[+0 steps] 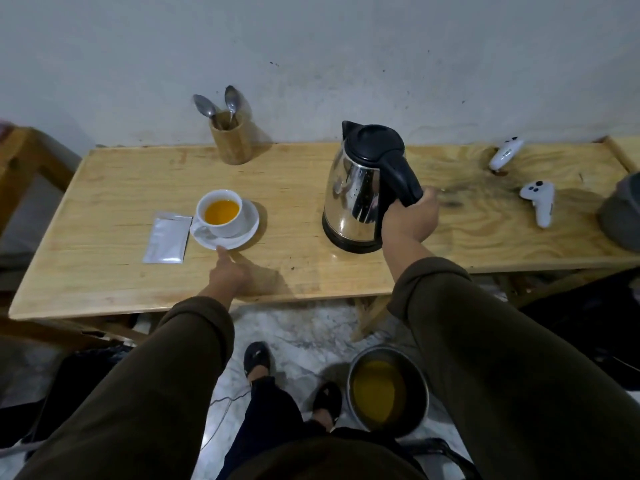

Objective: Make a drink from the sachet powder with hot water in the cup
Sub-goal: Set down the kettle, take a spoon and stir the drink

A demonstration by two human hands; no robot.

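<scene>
— Steel kettle [360,199], black lid and handle: location?
— Upright on wooden table [138,271]; right hand [410,216] closed around handle.
— White cup [221,213]?
— On saucer [242,233], holding orange liquid; silver sachet [168,242] flat just left, touching saucer.
— Left hand [228,271]?
— Fingers mostly curled, one fingertip touching saucer rim, gripping nothing.

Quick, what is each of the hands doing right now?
Left hand: holds nothing; a fingertip touches the saucer rim.
Right hand: closed around the kettle handle.
</scene>
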